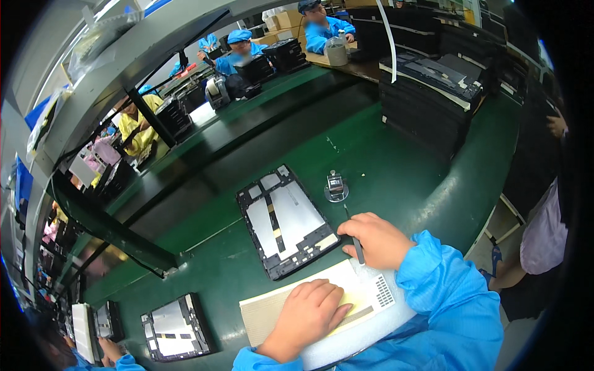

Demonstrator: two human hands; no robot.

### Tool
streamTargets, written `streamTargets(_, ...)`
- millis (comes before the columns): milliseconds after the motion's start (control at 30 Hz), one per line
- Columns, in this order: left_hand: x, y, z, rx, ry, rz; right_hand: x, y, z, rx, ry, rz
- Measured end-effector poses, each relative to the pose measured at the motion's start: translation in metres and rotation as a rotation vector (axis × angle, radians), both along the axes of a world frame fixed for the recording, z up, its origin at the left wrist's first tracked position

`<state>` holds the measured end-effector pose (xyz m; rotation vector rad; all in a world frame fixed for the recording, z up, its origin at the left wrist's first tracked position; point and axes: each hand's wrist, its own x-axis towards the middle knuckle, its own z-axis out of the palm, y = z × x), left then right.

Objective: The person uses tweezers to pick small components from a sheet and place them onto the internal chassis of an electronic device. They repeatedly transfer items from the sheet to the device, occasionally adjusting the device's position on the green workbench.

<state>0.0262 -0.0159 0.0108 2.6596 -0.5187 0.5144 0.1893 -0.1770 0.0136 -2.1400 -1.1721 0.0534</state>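
Note:
My left hand lies flat, fingers stretched out, on a pale sheet of small adhesive pieces. The sheet has a yellow strip and a patch of small dark rectangles, and rests on a white foam pad close to my body. In my right hand is a pair of dark tweezers, their thin tip pointing away from me. Just left of that hand lies an opened tablet housing with a silver inner plate and black frame. Beyond the tweezers stands a small metal-and-glass dispenser.
A tall stack of black trays stands at the far right. Another tablet housing lies at lower left, near another person's hand. A dark green metal post rises on the left. Several people work beyond the green bench.

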Motion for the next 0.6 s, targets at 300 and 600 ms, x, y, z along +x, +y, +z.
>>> streamTargets(300, -0.001, 0.000, -0.003, 0.028, 0.000, 0.023, -0.003, -0.003, 0.002, -0.023, 0.114, -0.006)
streamTargets(600, -0.016, -0.016, 0.042, -0.023, 0.155, -0.101, 0.001, -0.003, -0.008, 0.162, 0.162, -0.031)
